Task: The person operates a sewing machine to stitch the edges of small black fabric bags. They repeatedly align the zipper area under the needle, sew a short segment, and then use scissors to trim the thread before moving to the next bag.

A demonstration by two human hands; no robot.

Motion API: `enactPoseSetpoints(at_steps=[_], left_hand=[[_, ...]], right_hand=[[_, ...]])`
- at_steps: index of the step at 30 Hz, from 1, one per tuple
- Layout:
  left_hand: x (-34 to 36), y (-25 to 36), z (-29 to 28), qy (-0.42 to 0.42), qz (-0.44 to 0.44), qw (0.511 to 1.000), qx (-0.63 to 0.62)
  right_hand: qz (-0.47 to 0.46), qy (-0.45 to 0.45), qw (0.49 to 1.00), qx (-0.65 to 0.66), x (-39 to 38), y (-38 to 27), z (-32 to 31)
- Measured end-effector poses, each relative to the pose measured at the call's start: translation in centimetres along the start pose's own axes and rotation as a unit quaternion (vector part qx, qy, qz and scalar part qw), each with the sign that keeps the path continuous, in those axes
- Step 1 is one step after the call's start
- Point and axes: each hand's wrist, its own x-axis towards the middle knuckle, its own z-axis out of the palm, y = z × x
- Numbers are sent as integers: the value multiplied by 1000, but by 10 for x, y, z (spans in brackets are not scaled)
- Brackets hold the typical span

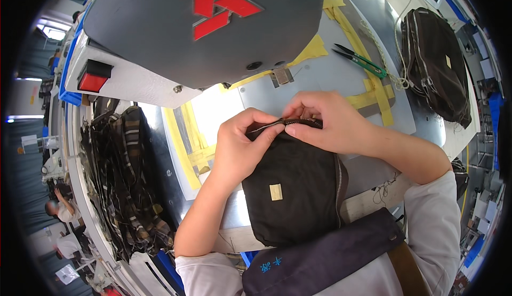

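Note:
A dark brown fabric bag [298,189] with a small cream label [276,192] hangs from my hands toward my lap. A metal zipper runs down its right side. My left hand [242,141] pinches the bag's top edge between thumb and fingers. Right beside it, my right hand [325,122] grips the same zippered edge, the fingers curled over it. Both hands are close together, just in front of the sewing machine head [213,29]. Part of the edge is hidden beneath my fingers.
Green-handled thread snips [362,62] lie on the taped work plate [336,77]. Another dark zippered bag [437,64] rests at the right. At the left is a pile of dark and plaid fabric pieces [125,178]. A red switch [94,76] sits on the machine's left side.

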Motion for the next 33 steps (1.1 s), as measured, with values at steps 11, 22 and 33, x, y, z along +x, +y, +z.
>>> enactPoseSetpoints(at_steps=[11,22,33], left_hand=[[1,-5,2,-6,-15,1000,-8],[1,-9,0,2,-7,998,-55],[3,-11,4,29,62,997,-46]], right_hand=[[-32,7,997,-73,5,-2,-1],[2,-19,999,-44,4,1,-4],[31,25,998,41,2,8,4]])
